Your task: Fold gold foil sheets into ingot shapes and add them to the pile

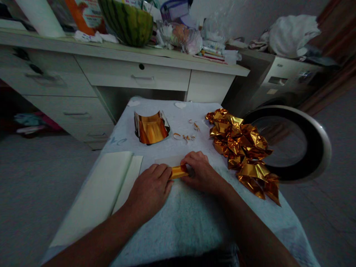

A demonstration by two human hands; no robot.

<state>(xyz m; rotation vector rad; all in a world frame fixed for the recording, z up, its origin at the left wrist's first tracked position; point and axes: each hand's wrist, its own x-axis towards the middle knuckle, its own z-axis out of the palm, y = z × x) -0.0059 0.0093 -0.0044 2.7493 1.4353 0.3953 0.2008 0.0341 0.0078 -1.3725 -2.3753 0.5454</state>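
Observation:
A narrow rolled piece of gold foil paper (178, 172) lies across the middle of the covered board, with a pale sheet (169, 160) showing beneath and behind it. My left hand (152, 185) presses its fingers around the foil's left end. At the right end, my right hand (200, 171) pinches it between thumb and fingers. Beyond my left hand sits a stack of curved gold foil sheets (151, 128). Right of my hands is a heap of folded gold foil pieces (240, 142). Thin foil scraps (187, 137) lie between stack and heap.
Folded whitish paper (97, 185) lies along the board's left side. The cloth-covered board (191, 226) meets a white desk (164, 76) bearing a cut watermelon (128, 24) and plastic bags. At right, a washing machine (267, 76) has its round door (319, 144) swung out beside the heap.

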